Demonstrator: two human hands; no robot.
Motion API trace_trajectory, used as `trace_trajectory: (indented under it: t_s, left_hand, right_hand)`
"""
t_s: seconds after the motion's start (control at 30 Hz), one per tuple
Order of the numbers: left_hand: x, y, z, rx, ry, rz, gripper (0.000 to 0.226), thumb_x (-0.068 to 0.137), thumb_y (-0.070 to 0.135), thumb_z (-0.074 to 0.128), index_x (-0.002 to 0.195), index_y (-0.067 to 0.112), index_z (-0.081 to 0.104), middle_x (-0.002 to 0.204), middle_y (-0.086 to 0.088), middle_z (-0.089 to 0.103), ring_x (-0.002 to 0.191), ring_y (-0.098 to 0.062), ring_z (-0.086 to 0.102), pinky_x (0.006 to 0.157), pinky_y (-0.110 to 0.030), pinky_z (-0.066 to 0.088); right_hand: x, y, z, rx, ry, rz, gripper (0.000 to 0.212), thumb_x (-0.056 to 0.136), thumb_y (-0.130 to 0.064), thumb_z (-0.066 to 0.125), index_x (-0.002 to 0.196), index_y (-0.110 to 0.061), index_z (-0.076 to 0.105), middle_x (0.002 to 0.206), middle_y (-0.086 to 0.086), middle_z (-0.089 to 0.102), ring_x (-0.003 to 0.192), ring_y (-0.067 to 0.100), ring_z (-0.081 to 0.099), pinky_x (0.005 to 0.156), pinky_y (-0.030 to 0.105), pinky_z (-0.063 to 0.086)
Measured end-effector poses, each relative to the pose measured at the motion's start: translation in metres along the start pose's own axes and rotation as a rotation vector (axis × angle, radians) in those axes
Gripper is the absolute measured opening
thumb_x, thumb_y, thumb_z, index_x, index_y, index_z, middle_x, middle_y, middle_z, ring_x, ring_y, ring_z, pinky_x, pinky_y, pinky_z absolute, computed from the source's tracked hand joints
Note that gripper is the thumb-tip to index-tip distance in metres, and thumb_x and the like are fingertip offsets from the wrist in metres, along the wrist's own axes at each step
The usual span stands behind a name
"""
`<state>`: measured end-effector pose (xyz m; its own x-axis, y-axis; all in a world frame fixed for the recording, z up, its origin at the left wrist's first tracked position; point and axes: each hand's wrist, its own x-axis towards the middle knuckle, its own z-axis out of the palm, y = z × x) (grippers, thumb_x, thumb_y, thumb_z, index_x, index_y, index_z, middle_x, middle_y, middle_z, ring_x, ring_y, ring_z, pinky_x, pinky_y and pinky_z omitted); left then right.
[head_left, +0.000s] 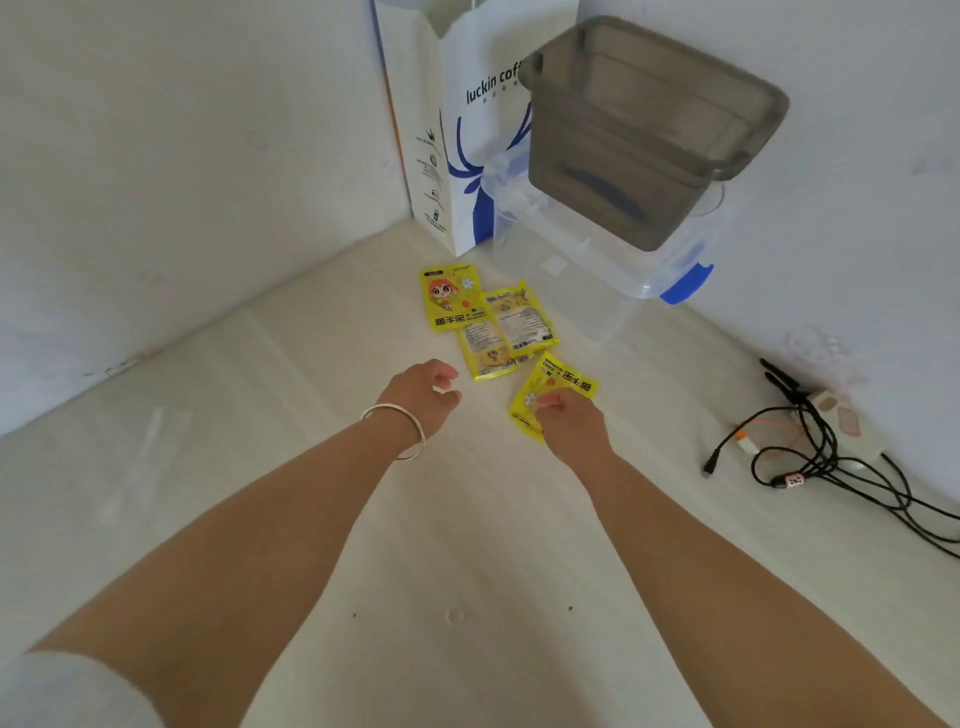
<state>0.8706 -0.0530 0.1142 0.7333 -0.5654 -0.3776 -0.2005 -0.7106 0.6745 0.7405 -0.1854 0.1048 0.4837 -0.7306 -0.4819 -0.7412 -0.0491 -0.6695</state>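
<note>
Two bare forearms reach from the lower frame toward the centre. The left hand (423, 389), with a silver bangle (397, 431) at the wrist, hovers palm down with fingers loosely curled, its grip released and holding nothing. Up and to its right, three yellow packets (488, 322) lie overlapping on the white surface (311, 364). At centre frame, the right hand (571, 421) has its grip pinched on a fourth yellow packet (563, 376), tilted, just below the three. Black cables (810, 452) lie at the right edge.

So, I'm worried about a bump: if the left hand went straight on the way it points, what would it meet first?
Probably the bottom yellow packet of the overlapping three, just ahead of the left hand; the hand's height above the surface is unclear.
</note>
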Motion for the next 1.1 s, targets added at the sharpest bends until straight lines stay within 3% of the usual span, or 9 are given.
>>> trace_trajectory:
  t_s: [0.1, 0.17, 0.3, 0.4, 0.6, 0.67, 0.8, 0.93, 1.1]
  left_hand:
    - [0.031, 0.009, -0.006, 0.104, -0.017, -0.044, 0.032, 0.089, 0.026, 0.057, 0.119, 0.017, 0.058, 0.125, -0.002, 0.061, 0.116, -0.021, 0.056, 0.1, -0.031, 0.041]
    - [0.051, 0.014, -0.002, 0.158, -0.033, -0.093, 0.038, 0.09, 0.031, 0.056, 0.124, 0.016, 0.055, 0.13, -0.004, 0.058, 0.122, -0.023, 0.052, 0.102, -0.031, 0.039]
    - [0.085, 0.033, 0.013, 0.015, -0.044, -0.373, 0.046, 0.09, 0.039, 0.053, 0.123, 0.007, 0.057, 0.129, -0.009, 0.059, 0.119, -0.028, 0.055, 0.094, -0.03, 0.041]
    - [0.102, 0.049, 0.022, -0.102, 0.045, -0.478, 0.041, 0.089, 0.025, 0.055, 0.125, 0.005, 0.052, 0.129, -0.011, 0.058, 0.118, -0.029, 0.056, 0.086, -0.031, 0.043]
    - [0.118, 0.058, 0.038, -0.254, 0.184, -0.579, 0.049, 0.084, 0.013, 0.062, 0.125, 0.003, 0.038, 0.131, -0.018, 0.049, 0.116, -0.034, 0.055, 0.092, -0.037, 0.046]
    - [0.118, 0.06, 0.043, -0.29, 0.177, -0.594, 0.053, 0.083, 0.015, 0.065, 0.125, 0.001, 0.037, 0.13, -0.018, 0.051, 0.117, -0.034, 0.055, 0.091, -0.037, 0.045]
    - [0.116, 0.058, 0.05, -0.265, 0.105, -0.591, 0.044, 0.083, 0.024, 0.065, 0.119, 0.001, 0.054, 0.118, -0.014, 0.064, 0.108, -0.03, 0.062, 0.072, -0.028, 0.041]
    - [0.11, 0.057, 0.046, -0.204, -0.007, -0.532, 0.042, 0.087, 0.038, 0.06, 0.111, 0.003, 0.062, 0.115, -0.014, 0.065, 0.111, -0.032, 0.06, 0.085, -0.032, 0.045]
    - [0.096, 0.057, 0.042, -0.089, -0.1, -0.445, 0.047, 0.097, 0.04, 0.037, 0.119, 0.005, 0.059, 0.126, -0.015, 0.059, 0.118, -0.032, 0.054, 0.094, -0.032, 0.04]
  right_hand:
    - [0.025, -0.017, 0.0, -0.027, 0.067, 0.025, 0.034, 0.085, -0.012, 0.047, 0.113, -0.019, 0.063, 0.111, 0.001, 0.062, 0.098, 0.025, 0.061, 0.085, 0.032, 0.051]
    - [0.043, -0.028, 0.001, -0.072, 0.102, 0.003, 0.039, 0.084, -0.013, 0.046, 0.119, -0.021, 0.06, 0.122, 0.004, 0.058, 0.108, 0.029, 0.06, 0.09, 0.038, 0.051]
    - [0.078, -0.042, 0.005, -0.156, 0.156, -0.012, 0.039, 0.089, -0.017, 0.046, 0.127, -0.021, 0.054, 0.133, 0.005, 0.048, 0.123, 0.026, 0.05, 0.096, 0.037, 0.046]
    - [0.1, -0.047, 0.012, -0.272, 0.157, -0.039, 0.039, 0.094, -0.02, 0.043, 0.134, -0.019, 0.047, 0.138, 0.004, 0.045, 0.128, 0.025, 0.041, 0.098, 0.037, 0.04]
    - [0.127, -0.061, 0.025, -0.332, 0.197, -0.015, 0.049, 0.095, -0.035, 0.048, 0.139, -0.015, 0.04, 0.139, 0.008, 0.044, 0.131, 0.028, 0.036, 0.103, 0.038, 0.033]
    - [0.13, -0.064, 0.031, -0.314, 0.159, 0.039, 0.056, 0.092, -0.043, 0.052, 0.138, -0.013, 0.039, 0.137, 0.01, 0.047, 0.13, 0.03, 0.039, 0.102, 0.038, 0.033]
    - [0.132, -0.066, 0.038, -0.279, 0.069, 0.087, 0.049, 0.09, -0.046, 0.055, 0.123, -0.01, 0.054, 0.126, 0.012, 0.058, 0.123, 0.032, 0.048, 0.095, 0.037, 0.04]
    - [0.124, -0.071, 0.033, -0.112, -0.02, 0.101, 0.037, 0.089, -0.038, 0.056, 0.111, -0.009, 0.059, 0.113, 0.012, 0.063, 0.112, 0.032, 0.057, 0.077, 0.03, 0.039]
    - [0.101, -0.067, 0.02, 0.084, 0.048, 0.13, 0.034, 0.09, -0.034, 0.052, 0.111, -0.01, 0.061, 0.094, 0.005, 0.059, 0.098, 0.031, 0.061, 0.076, 0.034, 0.045]
